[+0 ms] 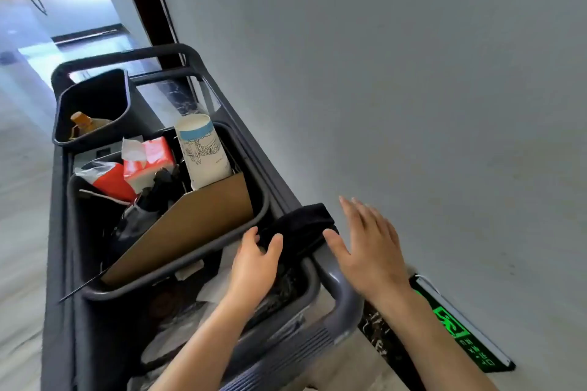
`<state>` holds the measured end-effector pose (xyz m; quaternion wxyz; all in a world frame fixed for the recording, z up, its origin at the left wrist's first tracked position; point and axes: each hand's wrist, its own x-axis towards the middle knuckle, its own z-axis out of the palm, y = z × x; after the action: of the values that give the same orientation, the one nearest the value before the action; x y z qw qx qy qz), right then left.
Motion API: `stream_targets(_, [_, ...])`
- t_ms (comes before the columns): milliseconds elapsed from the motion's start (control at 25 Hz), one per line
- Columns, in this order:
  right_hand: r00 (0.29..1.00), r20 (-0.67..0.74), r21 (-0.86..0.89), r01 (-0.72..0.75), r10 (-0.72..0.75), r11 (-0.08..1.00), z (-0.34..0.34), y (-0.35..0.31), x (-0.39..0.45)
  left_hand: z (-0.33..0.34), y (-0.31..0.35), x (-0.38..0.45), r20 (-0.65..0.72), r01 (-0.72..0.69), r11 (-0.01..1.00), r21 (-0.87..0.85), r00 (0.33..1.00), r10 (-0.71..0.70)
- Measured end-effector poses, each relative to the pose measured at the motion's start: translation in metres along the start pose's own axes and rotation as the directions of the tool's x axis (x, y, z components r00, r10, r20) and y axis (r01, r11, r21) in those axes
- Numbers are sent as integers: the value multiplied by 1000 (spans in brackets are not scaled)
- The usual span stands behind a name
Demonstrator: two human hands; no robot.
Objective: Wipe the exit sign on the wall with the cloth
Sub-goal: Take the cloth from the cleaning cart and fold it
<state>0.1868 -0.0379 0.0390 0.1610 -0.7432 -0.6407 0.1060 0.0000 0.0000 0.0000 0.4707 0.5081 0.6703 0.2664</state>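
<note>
One dark cloth is draped across the cart rail, pinched by the left hand. The right hand is held open-fingered beside it. The exit sign is run lengthwise low along the wall.

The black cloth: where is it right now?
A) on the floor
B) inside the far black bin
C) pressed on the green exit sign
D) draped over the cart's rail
D: the black cloth hangs over the cart's rail, left hand touching it, away from the exit sign.

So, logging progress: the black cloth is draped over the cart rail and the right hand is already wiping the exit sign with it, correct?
Not quite. The cloth is on the cart rail, but the right hand is open beside it; the sign is untouched, per the head view.
</note>
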Motion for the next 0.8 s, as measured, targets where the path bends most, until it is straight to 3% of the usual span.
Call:
stream_targets(240, [982,183,179,-72,39,981,33,24,55,18,-10,27,-25,188,973,-132,981,-193])
stream_targets(520, [931,360,320,-184,60,929,60,29,78,19,-11,41,-17,193,966,-174,980,-199])
stream_targets(800, [959,267,489,-222,97,844,51,22,75,11,-3,37,-56,123,976,-181,989,-135])
